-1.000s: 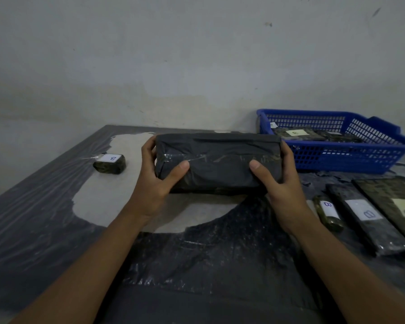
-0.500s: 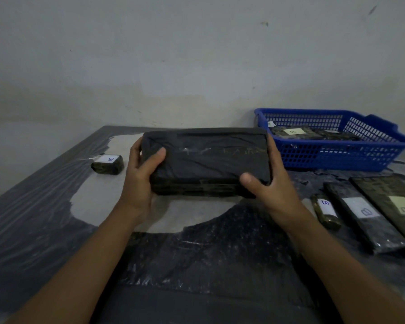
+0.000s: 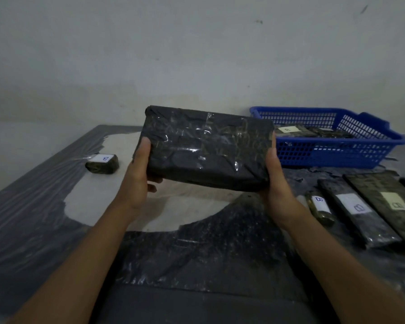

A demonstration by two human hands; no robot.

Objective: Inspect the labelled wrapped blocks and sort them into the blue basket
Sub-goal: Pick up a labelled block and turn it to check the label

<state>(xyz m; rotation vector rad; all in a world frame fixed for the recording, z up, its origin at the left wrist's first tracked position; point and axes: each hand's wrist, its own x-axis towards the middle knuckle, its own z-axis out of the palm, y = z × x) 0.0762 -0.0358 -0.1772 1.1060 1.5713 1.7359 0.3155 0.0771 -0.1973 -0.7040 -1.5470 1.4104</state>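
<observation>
**Large wrapped block held up over the desk**

Both hands grip a large black wrapped block (image 3: 208,148) by its short ends, clear of the desk (image 3: 33,218) and tilted toward the camera. The left hand (image 3: 138,176) has its thumb on the front face with fingers curled beneath; the right hand (image 3: 275,181) clasps the opposite end. The blue basket (image 3: 337,150) sits at two o'clock with labelled blocks inside. A small labelled block (image 3: 102,163) lies at ten o'clock. More labelled blocks (image 3: 358,211) lie at four o'clock.
</observation>
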